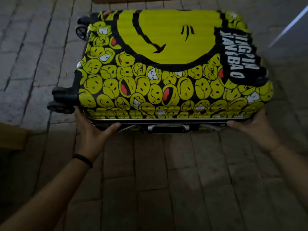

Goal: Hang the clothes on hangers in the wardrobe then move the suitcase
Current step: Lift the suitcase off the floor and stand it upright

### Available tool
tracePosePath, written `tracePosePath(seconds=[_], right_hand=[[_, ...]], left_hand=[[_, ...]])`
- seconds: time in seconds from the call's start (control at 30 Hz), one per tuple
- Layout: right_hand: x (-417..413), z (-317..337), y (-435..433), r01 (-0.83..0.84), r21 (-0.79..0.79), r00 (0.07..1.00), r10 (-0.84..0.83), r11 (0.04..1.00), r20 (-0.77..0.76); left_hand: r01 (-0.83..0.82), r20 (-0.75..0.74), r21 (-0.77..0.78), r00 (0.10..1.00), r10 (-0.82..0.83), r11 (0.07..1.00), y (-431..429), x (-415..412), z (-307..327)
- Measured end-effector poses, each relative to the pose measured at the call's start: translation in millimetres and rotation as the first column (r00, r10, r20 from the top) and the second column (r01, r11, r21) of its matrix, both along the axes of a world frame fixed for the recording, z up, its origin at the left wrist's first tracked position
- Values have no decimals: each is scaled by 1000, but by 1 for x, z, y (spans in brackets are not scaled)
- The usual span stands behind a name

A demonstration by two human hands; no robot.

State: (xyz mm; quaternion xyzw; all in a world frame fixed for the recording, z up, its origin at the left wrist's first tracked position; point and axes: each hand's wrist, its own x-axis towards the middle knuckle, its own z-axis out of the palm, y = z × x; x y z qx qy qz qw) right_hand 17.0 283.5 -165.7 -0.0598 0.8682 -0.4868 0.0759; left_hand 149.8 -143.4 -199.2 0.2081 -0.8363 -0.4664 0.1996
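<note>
i see suitcase (166, 67) closed, flat on floor (166, 172) | left hand (93, 130) grips its near-left corner | right hand (250, 130) grips its near-right corner

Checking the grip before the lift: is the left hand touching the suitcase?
Touching. The head view shows the left hand against the suitcase, thumb lying on its near rim.

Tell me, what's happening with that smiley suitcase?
A person holds the closed yellow suitcase by its near edge, left hand beside the wheels, right hand at the other corner. It lies flat above the tiled floor; whether it is lifted is unclear. The side handle between the hands is untouched. No clothes or wardrobe show here.
</note>
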Motion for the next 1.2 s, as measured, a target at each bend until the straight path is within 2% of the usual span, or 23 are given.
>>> tracePosePath(seconds=[0.27,0.37,0.47,0.53,0.63,0.83,0.97,1.2], right_hand=[[20,-25,-6,75,40,997,-76,996,22],[16,-22,-3,80,-26,997,-79,996,24],[6,-22,-3,108,-55,994,-108,993,8],[1,-23,-5,122,-62,992,-123,991,-16],[-7,-23,0,116,-22,993,-116,993,-28],[-17,-24,8,108,-75,993,-112,991,-48],[-7,-22,-1,82,9,996,-81,997,-49],[21,-45,-12,109,71,993,-105,991,-57]], left_hand=[[59,83,-73,995,-53,996,2,-1,-15],[96,52,18,994,-97,995,-4,1,-16],[25,5,126,1000,-26,992,-3,-3,-12],[-41,5,86,999,40,995,-1,-7,-11],[-40,12,4,999,40,999,6,-9,-9],[-34,-6,74,999,35,997,5,-8,-15],[-37,-4,41,999,38,998,7,-7,-19],[63,119,-101,992,-51,993,7,-2,-25]])
